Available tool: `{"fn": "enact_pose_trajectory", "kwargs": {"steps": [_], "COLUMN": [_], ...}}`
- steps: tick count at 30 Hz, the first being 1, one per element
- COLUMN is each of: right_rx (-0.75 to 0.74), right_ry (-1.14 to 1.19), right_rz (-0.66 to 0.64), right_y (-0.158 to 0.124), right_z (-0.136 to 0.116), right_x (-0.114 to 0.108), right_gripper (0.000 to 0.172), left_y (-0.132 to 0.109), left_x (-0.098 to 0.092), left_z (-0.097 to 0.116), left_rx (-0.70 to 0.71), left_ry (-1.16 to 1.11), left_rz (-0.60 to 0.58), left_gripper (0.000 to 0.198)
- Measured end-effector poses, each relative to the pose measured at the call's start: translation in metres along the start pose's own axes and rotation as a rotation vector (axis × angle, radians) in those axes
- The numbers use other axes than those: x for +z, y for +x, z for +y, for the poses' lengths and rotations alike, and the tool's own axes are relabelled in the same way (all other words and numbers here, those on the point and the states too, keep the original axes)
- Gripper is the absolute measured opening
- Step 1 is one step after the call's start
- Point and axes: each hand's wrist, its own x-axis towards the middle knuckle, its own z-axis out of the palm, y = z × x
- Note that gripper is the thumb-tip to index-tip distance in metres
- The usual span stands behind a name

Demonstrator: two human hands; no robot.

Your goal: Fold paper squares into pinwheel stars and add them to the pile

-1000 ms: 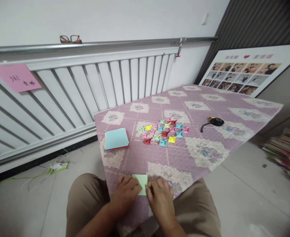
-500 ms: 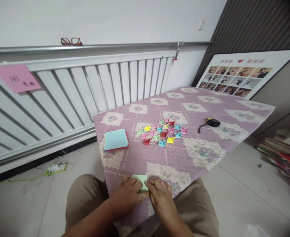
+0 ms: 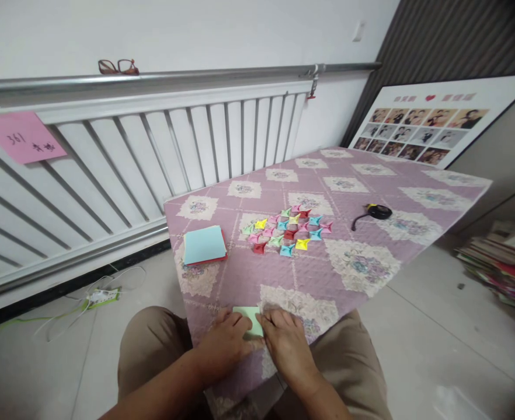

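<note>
both my grips are on the light green paper (image 3: 249, 313), which lies at the near edge of the surface (image 3: 240, 280), just in front of me. left grip (image 3: 225, 344): grasping its left side, fingers on top, thumb along the near edge. right grip (image 3: 286, 341): grasping the right edge with bent fingers, fingertips partly hidden. my two grips are close together, paper between them.

surface has a lilac floral cloth (image 3: 349, 201). beyond my left grip: paper stack (image 3: 205, 245), light blue sheet on top, red showing under it. ahead, near the middle: folded paper pieces (image 3: 289, 234) in slanting rows, pink, red, yellow, green, blue, none touched by me. further right: black object (image 3: 380, 212) with yellow bit and thin tail, can't tell what.

behind the surface: white radiator (image 3: 205, 134), pink note (image 3: 25, 137) marked 361 on its left part, metal pipe (image 3: 222, 76) above with eyeglasses (image 3: 128, 71) resting on it. back right: photo board (image 3: 415, 129), leaning. floor on the left: power strip (image 3: 104, 296) with white cables.
</note>
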Motion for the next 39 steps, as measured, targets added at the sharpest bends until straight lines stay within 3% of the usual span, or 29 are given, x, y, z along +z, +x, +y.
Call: {"fn": "enact_pose_trajectory", "kwargs": {"steps": [11,22,35,39], "right_rx": [0.003,-0.002,-0.022,-0.008], "right_ry": [-0.023,-0.057,0.011,0.024], "right_rz": [0.002,0.028,0.069,0.064], "right_y": [-0.001,-0.002,-0.001,-0.002], "right_z": [0.0,-0.001,0.0,0.0], "right_x": [0.001,0.003,0.001,-0.001], "right_gripper": [0.037,0.034,0.032,0.031], "left_y": [-0.008,-0.013,-0.046,-0.062], "left_x": [0.009,0.006,0.005,-0.002], "left_z": [0.012,0.022,0.017,0.01], "left_rx": [-0.09,-0.14,-0.179,-0.238], "left_ry": [0.02,-0.018,0.135,0.097], "left_rz": [0.105,0.021,0.105,0.063], "left_gripper": [0.025,0.028,0.029,0.032]}}
